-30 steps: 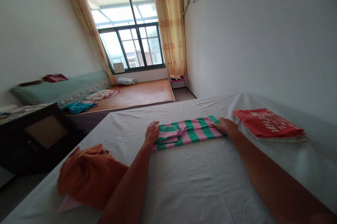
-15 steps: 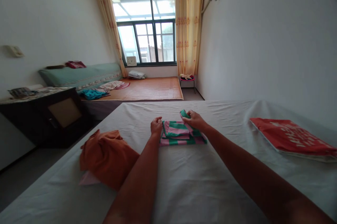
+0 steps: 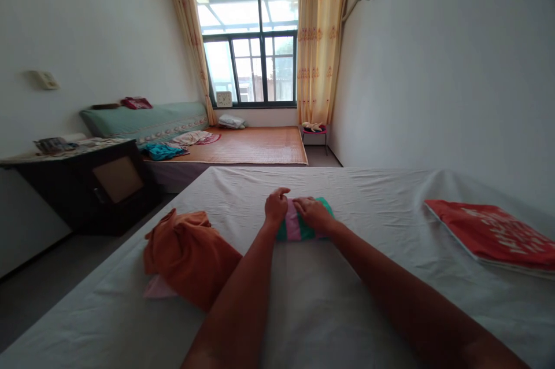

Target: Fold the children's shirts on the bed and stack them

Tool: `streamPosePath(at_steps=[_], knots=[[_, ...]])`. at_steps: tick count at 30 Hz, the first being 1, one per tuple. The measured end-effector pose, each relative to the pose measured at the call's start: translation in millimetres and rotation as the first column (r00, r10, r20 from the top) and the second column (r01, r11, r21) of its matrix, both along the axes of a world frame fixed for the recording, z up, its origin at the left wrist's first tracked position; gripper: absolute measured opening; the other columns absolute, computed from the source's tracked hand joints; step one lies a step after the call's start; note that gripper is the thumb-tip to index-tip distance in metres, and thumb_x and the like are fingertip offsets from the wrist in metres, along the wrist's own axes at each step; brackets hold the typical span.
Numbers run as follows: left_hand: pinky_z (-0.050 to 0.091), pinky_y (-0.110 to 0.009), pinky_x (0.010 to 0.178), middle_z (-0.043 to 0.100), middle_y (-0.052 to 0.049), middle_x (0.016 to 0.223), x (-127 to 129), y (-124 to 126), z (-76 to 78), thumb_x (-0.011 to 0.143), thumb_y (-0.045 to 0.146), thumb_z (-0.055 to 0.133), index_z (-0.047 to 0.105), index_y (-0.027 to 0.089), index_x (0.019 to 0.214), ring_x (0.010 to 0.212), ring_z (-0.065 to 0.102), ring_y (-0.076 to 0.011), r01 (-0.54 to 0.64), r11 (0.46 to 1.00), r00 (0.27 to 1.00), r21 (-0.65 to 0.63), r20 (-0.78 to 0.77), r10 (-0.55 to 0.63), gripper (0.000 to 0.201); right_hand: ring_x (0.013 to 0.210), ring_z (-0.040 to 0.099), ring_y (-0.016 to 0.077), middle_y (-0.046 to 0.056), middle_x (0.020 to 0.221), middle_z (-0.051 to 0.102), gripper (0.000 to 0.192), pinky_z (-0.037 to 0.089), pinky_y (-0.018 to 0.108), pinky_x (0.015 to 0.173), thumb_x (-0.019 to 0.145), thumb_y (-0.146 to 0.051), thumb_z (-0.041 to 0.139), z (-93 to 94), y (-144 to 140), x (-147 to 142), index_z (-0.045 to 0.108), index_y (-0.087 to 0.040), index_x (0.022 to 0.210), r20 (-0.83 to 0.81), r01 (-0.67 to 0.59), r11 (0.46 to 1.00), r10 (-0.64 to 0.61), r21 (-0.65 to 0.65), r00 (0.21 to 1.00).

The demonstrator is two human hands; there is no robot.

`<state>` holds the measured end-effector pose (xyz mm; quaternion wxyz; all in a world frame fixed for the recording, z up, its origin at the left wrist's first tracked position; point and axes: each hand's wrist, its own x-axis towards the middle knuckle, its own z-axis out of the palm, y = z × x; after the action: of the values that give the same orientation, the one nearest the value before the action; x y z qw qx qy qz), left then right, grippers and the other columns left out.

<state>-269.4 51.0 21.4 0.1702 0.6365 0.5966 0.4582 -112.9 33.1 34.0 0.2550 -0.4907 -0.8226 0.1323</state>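
Both hands are clamped down on a little striped cloth (image 3: 299, 227), pink and green: left hand (image 3: 276, 207) curled over its left end with fingers bent, right hand (image 3: 313, 213) pressed flat-ish on the right half, fingers together. So pinching/pressing it, not spread. It sits on the white bed sheet (image 3: 338, 299) straight out ahead of both forearms, roughly centre of the bed.

What changed: a second ago the thing was a long strip stretched left-to-right between the hands, half a second ago the right hand was flipping one end over, and now it's a compact bundle with the hands almost touching. My read is that the fold is basically closed and getting pressed flat.

Its long axis looks like it runs left-right, but it's so short now and so covered by the hands that I can't say for sure. The visible pink stripe runs near-to-far.

Left of the grip and nearer: a crumpled orange garment (image 3: 186, 256). Right of it, well apart: a flat red folded item (image 3: 494, 230). Farther off, beyond the grip: a low bed with a woven mat (image 3: 255, 146), then the window (image 3: 249, 39) with yellow curtains (image 3: 318, 39).
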Motion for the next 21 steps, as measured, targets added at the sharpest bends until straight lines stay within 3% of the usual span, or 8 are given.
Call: streamPosePath(at_steps=[4,7,11,14,17,19,21], knots=[[0.029,-0.043,0.107,0.065,-0.009,0.117,17.0,-16.1,-6.2,0.083,0.028,0.053,0.068,0.021,0.103,0.118,0.050,-0.0252,0.141,0.988,0.972,-0.056,-0.184,-0.149,0.026,0.134,0.032,0.0200,0.002,0.142,0.046,0.041,0.018,0.044,0.110,0.093,-0.042,0.037,-24.1,-1.3,11.8,0.050,-0.029,0.129,0.220,0.090,0.996,-0.088,0.002,0.972],[0.017,-0.053,0.110,0.051,-0.007,0.137,15.4,-23.0,-10.7,0.090,0.037,0.042,0.060,0.025,0.119,0.133,0.034,-0.0271,0.078,0.985,0.906,-0.156,-0.402,-0.135,0.036,0.134,0.033,0.0218,0.008,0.143,0.044,0.046,0.024,0.043,0.108,0.094,-0.040,0.031,-30.7,5.0,29.5,0.048,-0.022,0.132,0.235,0.274,0.961,-0.260,-0.029,0.937],[0.024,-0.046,0.110,0.044,-0.003,0.142,8.9,-20.5,-13.2,0.094,0.039,0.031,0.052,0.026,0.128,0.135,0.030,-0.0236,0.002,0.982,0.822,-0.191,-0.558,-0.110,0.042,0.126,0.043,0.0313,0.021,0.135,0.049,0.058,0.034,0.047,0.101,0.090,-0.044,0.039,-30.3,10.7,57.8,0.041,-0.009,0.136,0.144,0.438,0.897,-0.427,-0.059,0.893],[0.026,-0.043,0.109,0.046,-0.002,0.141,8.1,-17.4,-16.0,0.094,0.040,0.028,0.053,0.027,0.126,0.133,0.032,-0.0225,0.003,0.987,0.806,-0.159,-0.585,-0.097,0.042,0.119,0.051,0.0263,0.016,0.129,0.056,0.063,0.039,0.037,0.098,0.082,-0.034,0.054,-28.1,10.8,70.0,0.036,-0.014,0.139,-0.048,0.403,0.903,-0.414,-0.146,0.909],[0.028,-0.044,0.108,0.046,-0.002,0.140,8.6,-17.7,-18.2,0.094,0.041,0.029,0.054,0.028,0.125,0.133,0.033,-0.0235,0.005,0.990,0.804,-0.144,-0.588,-0.090,0.041,0.118,0.053,0.0255,0.017,0.130,0.054,0.075,0.043,0.033,0.095,0.073,-0.030,0.064,-22.6,8.8,72.5,0.034,-0.011,0.139,-0.330,0.305,0.878,-0.430,-0.368,0.840],[0.029,-0.044,0.107,0.047,-0.002,0.139,8.6,-19.1,-18.3,0.094,0.040,0.029,0.054,0.028,0.124,0.132,0.034,-0.0238,0.009,0.991,0.804,-0.136,-0.588,-0.088,0.041,0.111,0.057,0.0288,0.019,0.122,0.059,0.071,0.048,0.036,0.088,0.070,-0.036,0.066,-17.5,5.6,70.6,0.043,-0.008,0.132,-0.436,0.197,0.844,-0.441,-0.498,0.785],[0.030,-0.042,0.107,0.048,-0.003,0.138,8.8,-20.7,-16.8,0.094,0.039,0.031,0.056,0.027,0.123,0.131,0.035,-0.0233,0.015,0.992,0.805,-0.126,-0.587,-0.087,0.040,0.096,0.064,0.0285,0.016,0.104,0.068,0.057,0.052,0.037,0.077,0.072,-0.044,0.064,-12.8,0.2,67.7,0.057,-0.009,0.116,-0.463,0.081,0.824,-0.392,-0.560,0.795]])
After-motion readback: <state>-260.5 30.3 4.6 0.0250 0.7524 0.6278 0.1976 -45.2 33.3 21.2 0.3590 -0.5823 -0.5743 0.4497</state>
